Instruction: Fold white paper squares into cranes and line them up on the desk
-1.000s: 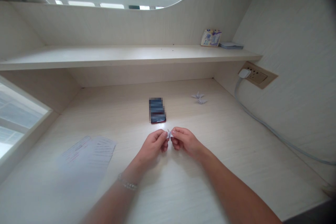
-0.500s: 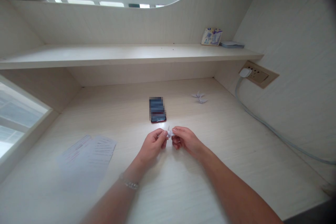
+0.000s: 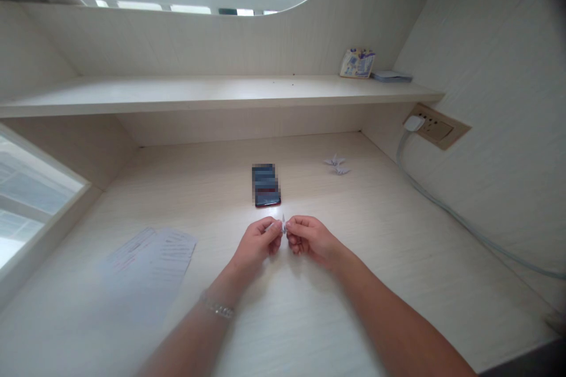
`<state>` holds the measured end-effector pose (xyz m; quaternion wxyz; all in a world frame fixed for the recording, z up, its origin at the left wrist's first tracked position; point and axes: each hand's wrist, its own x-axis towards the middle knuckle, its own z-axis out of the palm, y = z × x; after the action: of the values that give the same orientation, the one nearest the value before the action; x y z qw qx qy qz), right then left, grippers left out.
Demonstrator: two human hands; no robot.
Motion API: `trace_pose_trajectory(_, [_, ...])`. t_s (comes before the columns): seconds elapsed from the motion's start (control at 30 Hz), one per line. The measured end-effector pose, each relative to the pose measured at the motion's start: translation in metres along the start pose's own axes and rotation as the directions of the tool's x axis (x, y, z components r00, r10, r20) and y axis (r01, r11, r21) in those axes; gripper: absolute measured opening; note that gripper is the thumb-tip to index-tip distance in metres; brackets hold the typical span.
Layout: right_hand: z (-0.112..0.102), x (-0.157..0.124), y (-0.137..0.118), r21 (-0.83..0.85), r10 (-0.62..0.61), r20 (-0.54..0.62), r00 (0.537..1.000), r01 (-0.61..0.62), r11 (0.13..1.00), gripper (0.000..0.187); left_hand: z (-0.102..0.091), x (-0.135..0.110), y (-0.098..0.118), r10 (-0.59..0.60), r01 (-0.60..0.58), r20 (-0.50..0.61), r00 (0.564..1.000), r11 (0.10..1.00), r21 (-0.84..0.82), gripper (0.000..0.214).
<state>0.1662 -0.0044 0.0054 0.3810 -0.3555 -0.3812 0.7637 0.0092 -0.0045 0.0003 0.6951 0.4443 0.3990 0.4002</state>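
A small white paper crane [image 3: 283, 225] is pinched between my two hands, just above the desk; most of it is hidden by the fingers. My left hand [image 3: 262, 238], with a silver bracelet [image 3: 216, 307] on its wrist, is closed on the crane's left side. On the other side, my right hand [image 3: 312, 237] grips it between thumb and forefinger, the other fingers curled. Just beyond the hands lies a dark phone [image 3: 266, 186]. Two folded paper cranes [image 3: 336, 165] sit farther back to the right.
Sheets of paper with writing [image 3: 154, 265] lie on the desk [image 3: 212, 177] at left. A shelf [image 3: 212, 89] spans the back, bearing a tissue pack [image 3: 357, 63] and a flat stack [image 3: 391, 76]. A cable [image 3: 446, 209] runs from the wall socket [image 3: 438, 126] along the right side.
My right hand has moved slightly left, closer to my left hand, and less of the paper crane shows between the fingers. The other things lie as before.
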Motion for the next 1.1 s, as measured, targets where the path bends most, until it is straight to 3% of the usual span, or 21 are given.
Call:
trace_pose_trajectory(0.17, [0.001,-0.001,-0.001,0.191,0.010,0.045,0.999,-0.018,0.981,0.023,0.010,-0.005,0.003,-0.054,0.054,0.004,0.999,0.973,-0.225,0.025])
trace_pose_trajectory(0.37, [0.003,-0.001,-0.001,0.303,-0.010,0.090,0.996,-0.018,0.953,0.020,0.016,-0.009,0.006,-0.036,0.046,0.036,0.999,0.936,-0.349,0.023])
trace_pose_trajectory(1.1, [0.006,-0.002,0.001,0.374,-0.089,0.140,0.986,0.030,0.927,0.020,0.016,-0.011,0.002,0.038,-0.009,0.060,0.997,0.905,-0.425,0.025])
